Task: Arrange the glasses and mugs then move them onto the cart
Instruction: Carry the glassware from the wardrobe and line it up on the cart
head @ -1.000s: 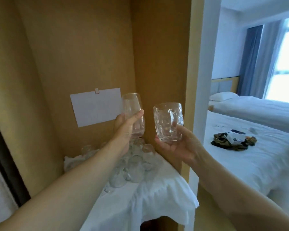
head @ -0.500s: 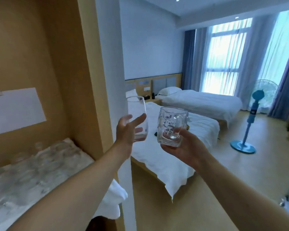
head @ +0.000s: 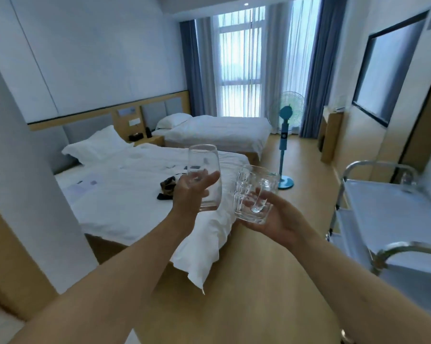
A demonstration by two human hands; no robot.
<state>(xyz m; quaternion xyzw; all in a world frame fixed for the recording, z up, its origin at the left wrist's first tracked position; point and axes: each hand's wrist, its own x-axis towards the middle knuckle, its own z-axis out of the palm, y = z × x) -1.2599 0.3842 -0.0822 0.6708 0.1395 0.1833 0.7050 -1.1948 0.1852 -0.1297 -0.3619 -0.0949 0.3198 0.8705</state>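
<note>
The left hand (head: 192,192) grips a tall clear tumbler (head: 204,177) upright, and the right hand (head: 271,217) cradles a dimpled glass mug (head: 253,193) from below, both held out front, probably for steady carrying. The cart (head: 388,207) stands to the right, well apart.

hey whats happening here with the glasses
A person is carrying glassware across a hotel room. The left hand holds a smooth tumbler and the right hand holds a dimpled glass mug, both upright. The cart stands at the right, and neither piece is on it yet.
</note>
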